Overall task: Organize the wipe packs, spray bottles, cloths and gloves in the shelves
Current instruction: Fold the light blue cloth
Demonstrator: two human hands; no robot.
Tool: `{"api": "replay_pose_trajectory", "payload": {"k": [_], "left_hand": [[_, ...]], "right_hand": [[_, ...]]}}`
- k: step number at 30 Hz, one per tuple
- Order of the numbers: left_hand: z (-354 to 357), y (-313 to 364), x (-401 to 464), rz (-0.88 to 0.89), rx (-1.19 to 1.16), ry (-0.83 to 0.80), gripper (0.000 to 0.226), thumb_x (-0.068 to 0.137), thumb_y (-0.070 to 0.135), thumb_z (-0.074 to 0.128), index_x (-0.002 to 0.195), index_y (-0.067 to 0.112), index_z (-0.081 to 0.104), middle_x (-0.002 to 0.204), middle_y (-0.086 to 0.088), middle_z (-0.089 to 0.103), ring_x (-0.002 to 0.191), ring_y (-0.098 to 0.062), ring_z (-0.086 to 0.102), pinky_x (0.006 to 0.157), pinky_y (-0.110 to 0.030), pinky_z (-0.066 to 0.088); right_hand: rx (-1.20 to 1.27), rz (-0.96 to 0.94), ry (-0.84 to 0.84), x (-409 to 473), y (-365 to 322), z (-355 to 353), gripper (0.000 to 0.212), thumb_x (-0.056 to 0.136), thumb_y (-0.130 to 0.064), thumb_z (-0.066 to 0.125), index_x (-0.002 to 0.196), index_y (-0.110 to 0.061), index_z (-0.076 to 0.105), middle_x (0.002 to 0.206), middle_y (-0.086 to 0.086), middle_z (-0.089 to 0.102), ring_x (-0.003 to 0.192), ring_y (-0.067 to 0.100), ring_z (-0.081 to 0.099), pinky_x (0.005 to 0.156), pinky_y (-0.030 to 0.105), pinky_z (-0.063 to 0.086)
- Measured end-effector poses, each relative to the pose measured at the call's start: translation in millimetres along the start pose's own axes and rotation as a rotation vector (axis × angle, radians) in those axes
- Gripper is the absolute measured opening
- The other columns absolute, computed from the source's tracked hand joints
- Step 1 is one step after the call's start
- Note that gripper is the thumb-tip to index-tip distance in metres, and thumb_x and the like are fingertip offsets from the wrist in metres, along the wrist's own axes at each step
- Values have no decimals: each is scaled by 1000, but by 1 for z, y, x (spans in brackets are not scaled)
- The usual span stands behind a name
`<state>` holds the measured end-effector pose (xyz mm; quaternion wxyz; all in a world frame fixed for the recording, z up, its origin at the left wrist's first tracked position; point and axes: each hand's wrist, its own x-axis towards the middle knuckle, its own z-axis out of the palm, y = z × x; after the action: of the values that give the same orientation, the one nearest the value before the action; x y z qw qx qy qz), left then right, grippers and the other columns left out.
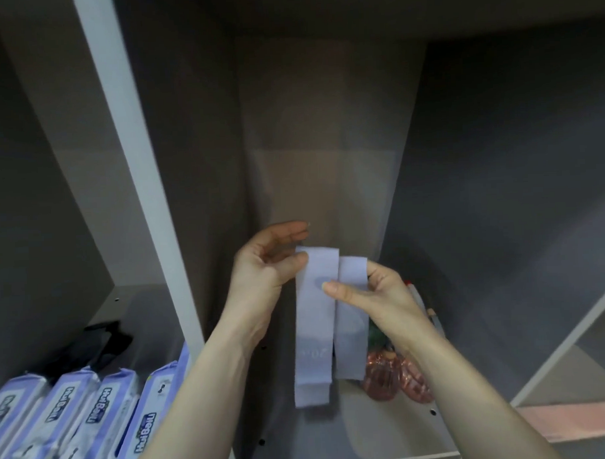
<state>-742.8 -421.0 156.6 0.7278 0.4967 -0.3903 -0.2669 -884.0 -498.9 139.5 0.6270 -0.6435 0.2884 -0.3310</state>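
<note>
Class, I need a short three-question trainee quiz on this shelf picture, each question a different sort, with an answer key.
1. True or false: both hands hold folded pale lavender cloth strips.
2. Where do the purple-and-white wipe packs stand? A) left compartment B) middle compartment C) on the floor
3. Fill in: the reddish translucent spray bottles lie behind the ___ forearm.

Key
1. True: the left hand and right hand pinch the cloth strips.
2. A: the wipe packs stand in a row there.
3. Right: the spray bottles show beside it.
</note>
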Motion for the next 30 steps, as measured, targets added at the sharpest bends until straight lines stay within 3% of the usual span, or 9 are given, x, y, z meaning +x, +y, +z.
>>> {"api": "replay_pose_trajectory", "payload": {"k": [4,7,9,12,15,17,20,25,30], "left_hand": [[4,-1,3,-14,36,-21,37,82,-11,60,106,16,66,107,-4,69,91,-11,63,83,-28,52],[5,-10,0,-74,-19,16,30,85,-1,63,110,16,63,108,-8,65,93,-20,65,75,-26,56],[7,-21,-5,-139,-32,40,28,86,8,65,112,19,60,107,-4,66,96,-20,66,72,-25,57],[9,-42,-14,-207,15,76,43,82,21,73,121,16,56,113,-3,67,105,-17,65,84,-31,56],[12,-56,-22,-229,42,101,50,78,15,76,123,15,54,112,-3,66,88,-7,68,77,-22,55],[13,-60,-27,-269,14,77,47,77,4,74,119,14,54,105,-2,66,77,-13,68,67,-21,56],[5,-64,-31,-279,5,-7,33,77,0,72,108,7,64,96,-8,68,79,-19,64,70,-21,54],[-2,-61,-29,-196,90,-136,3,77,0,71,80,1,70,64,-2,66,57,-8,58,62,-15,49],[7,-53,-19,-38,148,-44,16,80,-1,70,74,13,66,69,8,67,67,-1,58,68,-10,47]], "right_hand": [[30,-52,188,6,1,5,14,74,-12,77,87,-14,73,84,2,76,78,15,72,68,26,54],[118,-70,296,13,-8,5,9,76,-11,76,84,-15,73,80,0,76,75,15,72,66,26,54],[154,-97,338,18,-19,4,8,76,-11,76,81,-15,72,79,1,76,75,18,72,68,31,57],[153,-160,380,25,-35,6,9,76,-10,76,78,-17,71,77,0,75,76,17,72,70,31,58],[136,-231,426,31,-51,4,10,77,-11,76,76,-17,69,78,0,73,77,15,71,72,30,58],[159,-265,459,36,-59,-1,11,77,-8,76,75,-17,68,76,-2,71,72,9,70,70,25,57],[174,-267,512,42,-63,-14,11,77,-8,76,78,-15,67,81,0,70,74,12,69,72,26,57],[230,-216,599,49,-54,-33,14,76,-6,76,76,-15,65,85,3,69,79,20,67,79,35,57],[247,-170,601,47,-44,-36,12,77,-7,75,78,-13,65,84,4,68,75,17,68,74,32,58]]}}
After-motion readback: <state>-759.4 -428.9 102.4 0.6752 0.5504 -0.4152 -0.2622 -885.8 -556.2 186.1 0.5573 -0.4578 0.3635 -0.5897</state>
